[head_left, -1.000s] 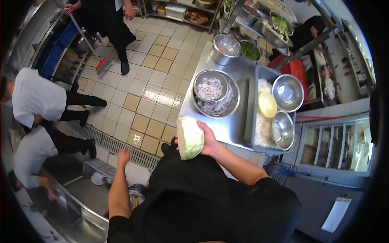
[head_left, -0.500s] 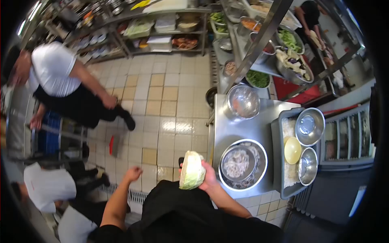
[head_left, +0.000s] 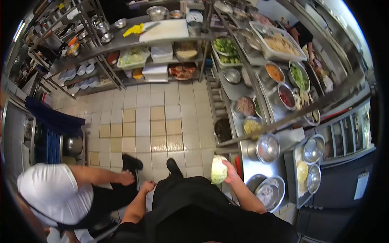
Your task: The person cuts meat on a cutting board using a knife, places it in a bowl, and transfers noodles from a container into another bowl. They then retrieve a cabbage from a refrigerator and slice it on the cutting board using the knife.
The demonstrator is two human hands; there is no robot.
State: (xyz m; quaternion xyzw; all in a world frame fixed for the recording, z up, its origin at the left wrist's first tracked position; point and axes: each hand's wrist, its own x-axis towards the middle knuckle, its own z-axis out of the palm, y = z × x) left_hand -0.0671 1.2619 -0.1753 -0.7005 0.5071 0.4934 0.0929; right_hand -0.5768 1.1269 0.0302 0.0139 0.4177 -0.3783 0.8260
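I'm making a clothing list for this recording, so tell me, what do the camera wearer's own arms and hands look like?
Short, plain black fabric sleeves cover the upper arms, leaving bare forearms. The ungloved left hand and ungloved right hand show no watch or bracelet; rings are too small to tell.
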